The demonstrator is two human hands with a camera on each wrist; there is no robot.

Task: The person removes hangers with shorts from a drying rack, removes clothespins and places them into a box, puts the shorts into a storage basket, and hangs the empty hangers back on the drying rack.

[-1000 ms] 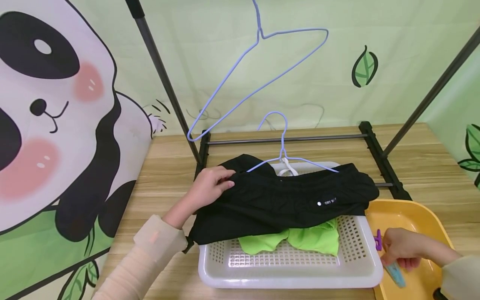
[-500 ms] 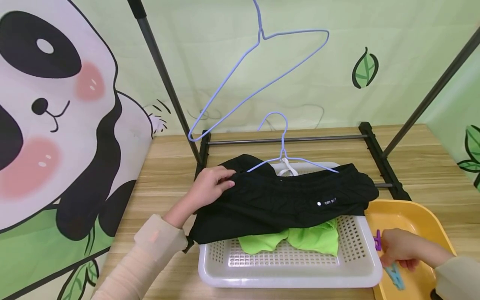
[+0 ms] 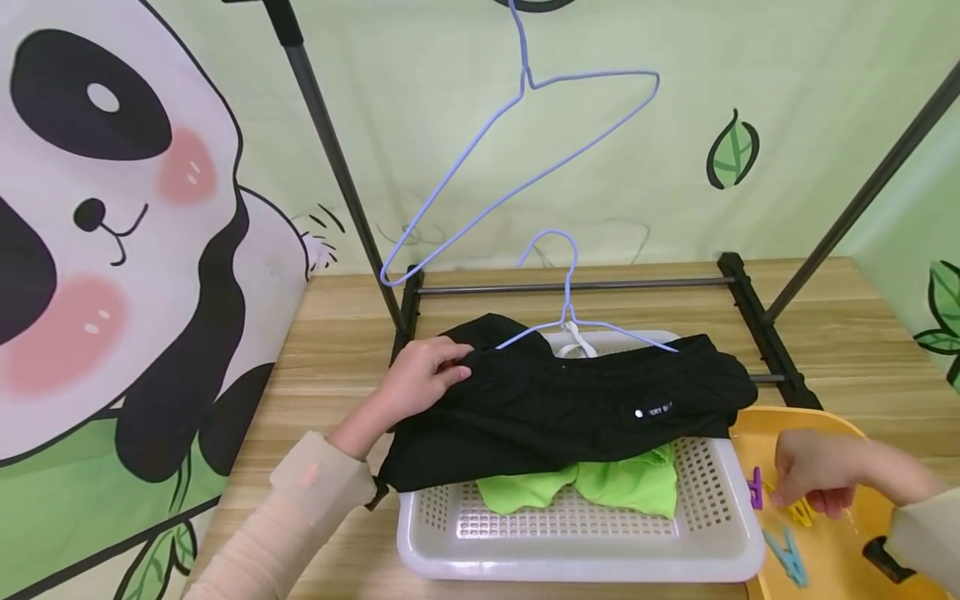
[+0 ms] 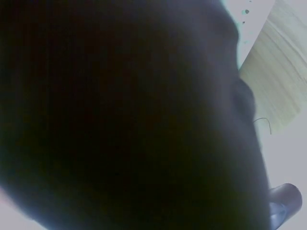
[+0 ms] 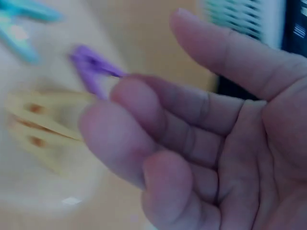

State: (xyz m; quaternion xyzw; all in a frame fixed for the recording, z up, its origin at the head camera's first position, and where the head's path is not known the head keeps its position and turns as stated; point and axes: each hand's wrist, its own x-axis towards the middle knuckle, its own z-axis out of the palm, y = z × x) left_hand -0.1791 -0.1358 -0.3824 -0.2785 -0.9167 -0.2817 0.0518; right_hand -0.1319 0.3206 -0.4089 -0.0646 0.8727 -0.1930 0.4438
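Note:
My left hand (image 3: 423,379) pinches the waistband of black pants (image 3: 540,417) at its left end. A light blue wire hanger (image 3: 567,293) runs into the waistband, its hook upright. Darkness fills most of the left wrist view. My right hand (image 3: 817,471) hovers in the yellow tray (image 3: 840,542), fingers loosely bent. The right wrist view shows the thumb apart from the fingers and nothing between them. Close by are a yellow clothespin (image 5: 43,127), a purple clothespin (image 5: 91,67) and a blue clothespin (image 3: 786,557).
Under the pants stands a white perforated basket (image 3: 577,568) with a bright green garment (image 3: 622,487) inside. A second blue hanger (image 3: 527,71) hangs above. Behind the basket is the rack's base bar (image 3: 637,285). A black object (image 3: 885,558) lies in the tray near my right sleeve.
My right hand has moved off the blue clothespin, up and back in the tray, uncovering the yellow clothespin. My left hand keeps its hold on the pants. The head view has tilted slightly.

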